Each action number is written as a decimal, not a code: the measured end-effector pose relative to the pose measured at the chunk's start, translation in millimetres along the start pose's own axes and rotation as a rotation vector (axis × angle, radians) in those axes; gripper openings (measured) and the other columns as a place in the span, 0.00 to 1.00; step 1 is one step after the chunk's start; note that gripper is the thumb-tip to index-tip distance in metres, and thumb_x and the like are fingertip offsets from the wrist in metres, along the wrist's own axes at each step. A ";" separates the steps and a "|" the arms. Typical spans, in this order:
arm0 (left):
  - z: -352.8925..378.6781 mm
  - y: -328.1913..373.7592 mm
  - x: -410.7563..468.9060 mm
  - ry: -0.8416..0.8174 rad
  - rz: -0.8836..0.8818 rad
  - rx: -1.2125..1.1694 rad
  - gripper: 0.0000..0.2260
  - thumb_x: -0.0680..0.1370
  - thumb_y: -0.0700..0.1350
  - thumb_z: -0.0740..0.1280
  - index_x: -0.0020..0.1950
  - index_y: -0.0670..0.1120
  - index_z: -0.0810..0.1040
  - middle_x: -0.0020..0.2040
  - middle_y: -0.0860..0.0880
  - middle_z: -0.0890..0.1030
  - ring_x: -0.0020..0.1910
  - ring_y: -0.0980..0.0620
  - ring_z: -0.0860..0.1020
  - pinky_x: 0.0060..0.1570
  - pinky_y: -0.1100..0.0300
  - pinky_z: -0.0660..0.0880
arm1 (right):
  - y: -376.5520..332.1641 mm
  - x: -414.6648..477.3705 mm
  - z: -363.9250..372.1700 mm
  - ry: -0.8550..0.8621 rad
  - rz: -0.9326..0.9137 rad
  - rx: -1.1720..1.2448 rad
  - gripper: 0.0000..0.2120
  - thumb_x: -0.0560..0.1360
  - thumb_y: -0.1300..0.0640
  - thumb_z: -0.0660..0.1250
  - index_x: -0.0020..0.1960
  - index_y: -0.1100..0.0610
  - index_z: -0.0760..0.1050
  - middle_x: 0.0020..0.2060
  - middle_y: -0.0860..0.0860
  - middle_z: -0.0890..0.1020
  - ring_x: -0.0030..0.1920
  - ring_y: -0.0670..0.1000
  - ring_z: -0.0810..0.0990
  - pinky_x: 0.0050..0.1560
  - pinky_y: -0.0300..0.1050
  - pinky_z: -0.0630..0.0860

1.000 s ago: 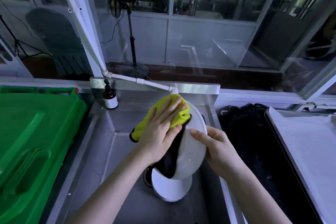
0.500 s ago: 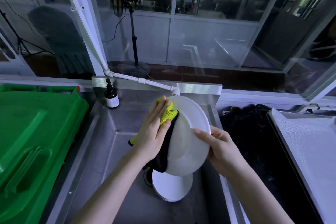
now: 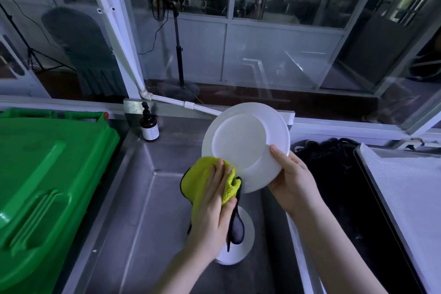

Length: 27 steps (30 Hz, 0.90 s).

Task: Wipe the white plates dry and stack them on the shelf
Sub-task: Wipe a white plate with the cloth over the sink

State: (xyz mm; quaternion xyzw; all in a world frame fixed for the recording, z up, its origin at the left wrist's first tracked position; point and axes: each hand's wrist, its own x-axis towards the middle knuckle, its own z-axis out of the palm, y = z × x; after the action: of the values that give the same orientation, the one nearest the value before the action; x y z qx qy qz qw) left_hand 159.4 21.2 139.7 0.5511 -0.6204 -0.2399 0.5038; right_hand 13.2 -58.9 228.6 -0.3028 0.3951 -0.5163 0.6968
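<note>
Head view: grips tilted white plate (image 3: 241,143) by its lower right rim with right hand (image 3: 290,181), above the sink (image 3: 143,198) near its back edge. Holds yellow cloth (image 3: 205,174) against plate's lower left rim with left hand (image 3: 214,207). Below, apparently stacked plates (image 3: 245,243).

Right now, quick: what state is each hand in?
Left hand: grips the yellow microfibre cloth, pressed to the edge of the round white plate.
Right hand: grips that plate by its rim.
</note>
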 end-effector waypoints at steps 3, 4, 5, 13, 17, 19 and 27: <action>-8.6 -15.7 3.6 0.092 -0.123 -0.084 0.21 0.83 0.48 0.55 0.75 0.57 0.56 0.79 0.61 0.51 0.78 0.59 0.49 0.77 0.49 0.51 | -0.9 -1.2 -2.0 -0.001 0.006 0.032 0.14 0.72 0.56 0.69 0.55 0.60 0.82 0.53 0.59 0.86 0.49 0.55 0.86 0.46 0.46 0.84; -10.1 -17.4 3.9 0.119 -0.127 -0.085 0.21 0.83 0.48 0.54 0.76 0.57 0.55 0.79 0.60 0.50 0.79 0.59 0.49 0.76 0.48 0.52 | -1.1 -1.3 -2.2 0.003 0.005 0.051 0.15 0.72 0.56 0.69 0.56 0.61 0.82 0.53 0.59 0.85 0.50 0.55 0.86 0.47 0.47 0.84; -9.5 -16.8 3.4 0.121 -0.105 -0.074 0.22 0.83 0.49 0.54 0.77 0.57 0.55 0.79 0.60 0.50 0.79 0.58 0.48 0.76 0.48 0.54 | -0.3 -0.8 -1.5 0.011 0.003 0.068 0.16 0.72 0.56 0.69 0.57 0.61 0.81 0.54 0.59 0.85 0.51 0.55 0.85 0.49 0.47 0.84; 2.2 3.9 13.8 -0.072 0.236 0.281 0.24 0.84 0.51 0.53 0.80 0.50 0.54 0.81 0.52 0.50 0.80 0.48 0.47 0.76 0.55 0.45 | 24.9 -4.2 18.8 0.103 0.053 0.098 0.17 0.76 0.57 0.67 0.61 0.66 0.77 0.55 0.66 0.83 0.56 0.64 0.83 0.62 0.59 0.77; -9.6 -8.1 16.2 -0.141 0.233 0.262 0.24 0.84 0.54 0.52 0.79 0.48 0.57 0.81 0.52 0.52 0.80 0.51 0.49 0.77 0.52 0.50 | 23.0 -1.0 13.7 0.148 0.062 0.080 0.14 0.79 0.59 0.65 0.60 0.66 0.78 0.57 0.66 0.82 0.58 0.65 0.81 0.64 0.61 0.75; -11.7 -14.6 16.0 -0.067 0.138 0.193 0.24 0.83 0.52 0.54 0.78 0.48 0.57 0.80 0.53 0.53 0.79 0.54 0.49 0.76 0.48 0.53 | 19.9 0.0 10.6 0.154 0.039 0.106 0.10 0.79 0.60 0.65 0.58 0.63 0.79 0.55 0.64 0.84 0.56 0.62 0.83 0.60 0.59 0.78; 3.8 8.0 14.0 -0.116 0.309 0.373 0.26 0.83 0.47 0.58 0.80 0.50 0.55 0.81 0.52 0.51 0.80 0.48 0.49 0.76 0.48 0.50 | 27.7 -7.8 13.9 0.104 0.090 0.146 0.14 0.80 0.56 0.65 0.61 0.63 0.79 0.56 0.65 0.83 0.54 0.63 0.84 0.47 0.55 0.83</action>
State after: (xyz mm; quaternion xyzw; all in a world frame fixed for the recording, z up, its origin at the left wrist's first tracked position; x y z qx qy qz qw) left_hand 154.0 9.5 150.1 0.5183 -0.7589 -0.0725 0.3876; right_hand 37.3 -43.4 214.5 -0.2061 0.4053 -0.5267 0.7182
